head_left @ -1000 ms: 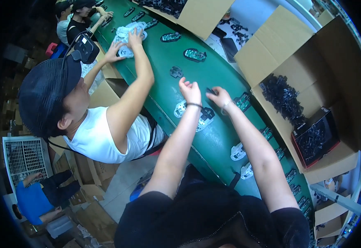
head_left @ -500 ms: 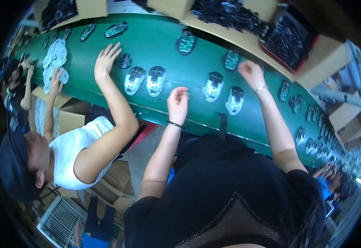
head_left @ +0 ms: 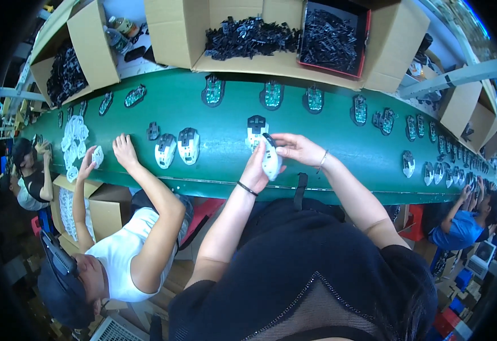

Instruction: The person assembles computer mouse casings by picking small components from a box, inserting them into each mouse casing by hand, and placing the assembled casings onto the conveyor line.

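My left hand (head_left: 254, 172) grips a white and black computer mouse shell (head_left: 271, 163) from its left side, tilted a little above the green belt. The fingers of my right hand (head_left: 302, 150) are closed on its upper right edge. Just behind it another white shell with a black top piece (head_left: 257, 126) lies on the belt, partly covered by the held one. Left of my hands sit two more such shells (head_left: 188, 146) side by side, with a small black part (head_left: 153, 131) beside them. Beyond, mouse bases with green circuit boards (head_left: 271, 95) lie along the far edge.
The green belt (head_left: 220, 162) runs left to right. Open cardboard boxes (head_left: 169, 34) and a red-rimmed tray (head_left: 366, 45) hold small black parts beyond it. At my left a co-worker in a white top (head_left: 117, 267) reaches over the belt near a pile of white shells (head_left: 73, 142).
My view has shifted. My hands, apart and without a shell before, have come together, and one of the two nearby shells is now lifted between them. The co-worker's near hand has drawn back.
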Available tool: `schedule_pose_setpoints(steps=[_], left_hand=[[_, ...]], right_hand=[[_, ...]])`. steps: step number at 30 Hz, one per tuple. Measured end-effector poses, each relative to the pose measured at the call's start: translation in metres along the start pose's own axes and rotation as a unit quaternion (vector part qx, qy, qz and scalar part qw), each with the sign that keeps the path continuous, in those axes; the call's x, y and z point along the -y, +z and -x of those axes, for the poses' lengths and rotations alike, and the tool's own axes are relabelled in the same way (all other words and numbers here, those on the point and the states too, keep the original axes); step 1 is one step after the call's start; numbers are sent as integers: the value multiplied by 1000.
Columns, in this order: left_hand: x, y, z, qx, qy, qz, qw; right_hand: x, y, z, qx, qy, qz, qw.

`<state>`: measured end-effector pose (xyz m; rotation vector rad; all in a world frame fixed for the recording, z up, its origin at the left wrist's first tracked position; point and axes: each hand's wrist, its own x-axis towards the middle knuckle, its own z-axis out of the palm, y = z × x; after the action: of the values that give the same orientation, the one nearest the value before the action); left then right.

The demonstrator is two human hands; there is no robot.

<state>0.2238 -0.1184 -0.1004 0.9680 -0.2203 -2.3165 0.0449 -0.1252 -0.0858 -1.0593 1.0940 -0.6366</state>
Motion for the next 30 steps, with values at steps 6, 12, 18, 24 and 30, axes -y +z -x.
schedule_pose_setpoints(steps=[6,12,18,24,30], left_hand=[[-9,-8,17,-8,64,28,998],[-16,-4,43,-62,86,33,994],[-20,-19,55,-91,116,19,989],[-29,4,48,-50,120,10,992],[-35,18,44,-29,107,-9,994]], right_hand=[[78,-122,-63,-418,-203,379,800],[100,-177,-137,-531,16,534,658],[89,-218,-128,-494,-51,177,849],[93,-203,-90,-319,-91,-155,931],[112,-36,6,-109,-110,14,988]])
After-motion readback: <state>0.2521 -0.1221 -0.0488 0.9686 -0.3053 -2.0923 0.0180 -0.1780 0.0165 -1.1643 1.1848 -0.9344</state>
